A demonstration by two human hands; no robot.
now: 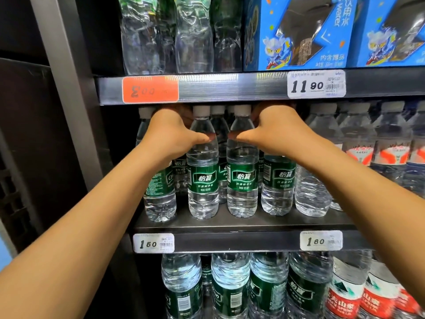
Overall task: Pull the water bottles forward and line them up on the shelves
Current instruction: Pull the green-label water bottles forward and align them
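Several clear water bottles with green labels and white caps stand along the front of the middle shelf (241, 225). My left hand (171, 132) wraps the upper part of a green-label bottle (159, 192) at the left end, thumb touching the neighbouring bottle (202, 171). My right hand (273, 130) grips the top of another green-label bottle (278, 183), thumb against the bottle (242, 169) to its left. More bottles stand behind in shadow; my fingers are hidden behind the bottle necks.
Red-and-white labelled bottles (388, 143) fill the right of the same shelf. The shelf above (230, 86) hangs low over the caps and carries tall bottles and blue boxes (296, 31). Below stand larger green-label bottles (230, 286). A grey upright (66, 84) borders the left.
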